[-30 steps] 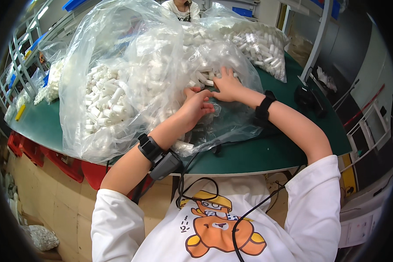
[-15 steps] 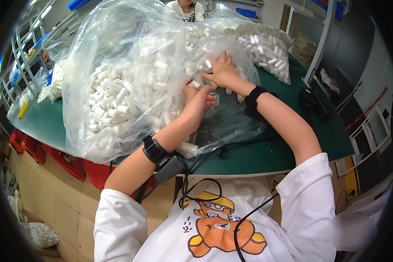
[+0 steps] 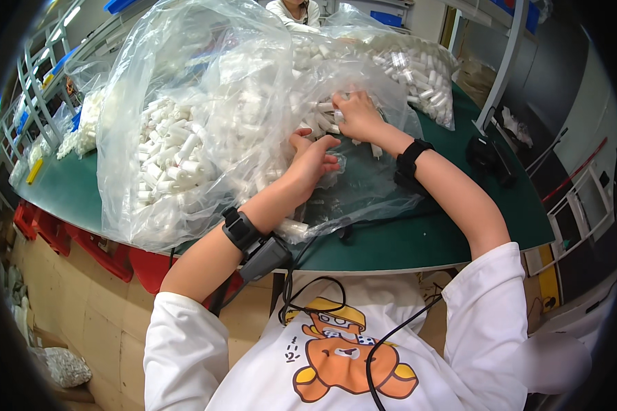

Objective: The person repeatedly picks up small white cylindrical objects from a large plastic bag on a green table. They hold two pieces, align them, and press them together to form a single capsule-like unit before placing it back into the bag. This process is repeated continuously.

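Note:
Small white cylindrical plastic pieces (image 3: 175, 154) fill a large clear plastic bag (image 3: 127, 205) on the green table. At the bag's right part, my right hand (image 3: 360, 118) is bent over loose pieces, fingers curled together around a white plastic cylinder (image 3: 338, 117) at its thumb side. Just nearer and to the left, my left hand (image 3: 312, 163) rests at the bag, thumb and index finger apart, the other fingers loosely bent. Crumpled clear film touches its fingertips, and I see no piece in it. The bag's film partly veils the pieces between the hands.
Another clear bag of white pieces (image 3: 428, 85) lies at the back right. A black device (image 3: 490, 161) with a cable sits by the table's right edge (image 3: 528, 205). Red stools (image 3: 103, 253) stand under the left side. Across the table is another person (image 3: 296, 15).
My right hand has drawn slightly back to the right, its spread fingers now curled in. My left hand has barely moved. The person across has leaned slightly.

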A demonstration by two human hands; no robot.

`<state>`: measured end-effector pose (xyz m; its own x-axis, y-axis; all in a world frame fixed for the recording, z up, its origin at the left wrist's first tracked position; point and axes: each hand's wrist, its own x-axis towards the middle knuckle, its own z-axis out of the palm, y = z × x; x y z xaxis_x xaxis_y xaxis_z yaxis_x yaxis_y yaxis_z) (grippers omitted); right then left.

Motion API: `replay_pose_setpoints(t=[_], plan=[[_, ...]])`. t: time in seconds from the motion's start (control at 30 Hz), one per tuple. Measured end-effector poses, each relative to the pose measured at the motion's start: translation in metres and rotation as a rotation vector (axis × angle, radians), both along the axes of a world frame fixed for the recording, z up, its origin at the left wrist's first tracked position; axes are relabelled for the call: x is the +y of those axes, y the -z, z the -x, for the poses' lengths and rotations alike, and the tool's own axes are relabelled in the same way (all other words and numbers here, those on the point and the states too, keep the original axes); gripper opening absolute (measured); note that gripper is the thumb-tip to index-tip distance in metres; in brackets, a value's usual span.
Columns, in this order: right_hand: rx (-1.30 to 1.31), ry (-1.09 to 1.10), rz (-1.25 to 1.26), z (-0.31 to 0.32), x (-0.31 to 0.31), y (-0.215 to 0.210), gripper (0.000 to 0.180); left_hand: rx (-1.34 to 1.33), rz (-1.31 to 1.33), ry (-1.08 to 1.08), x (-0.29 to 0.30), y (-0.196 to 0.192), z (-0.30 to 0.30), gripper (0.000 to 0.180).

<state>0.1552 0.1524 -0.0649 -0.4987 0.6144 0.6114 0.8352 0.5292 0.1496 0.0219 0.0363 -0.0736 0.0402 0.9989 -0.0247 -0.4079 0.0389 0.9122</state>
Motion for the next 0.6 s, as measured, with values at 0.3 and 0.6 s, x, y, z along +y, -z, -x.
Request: replay_pose_setpoints(t=[0.3,0.6], plan=[[0.054,-0.175,0.205,-0.024,0.011,-0.007,0.041,0.081,0.010,0.004,-0.001,0.000,0.000,0.060],[0.197,-0.167,0.608,-0.040,-0.006,-0.029,0.039,0.057,0.003,0.001,-0.001,0.003,0.000,0.053]])
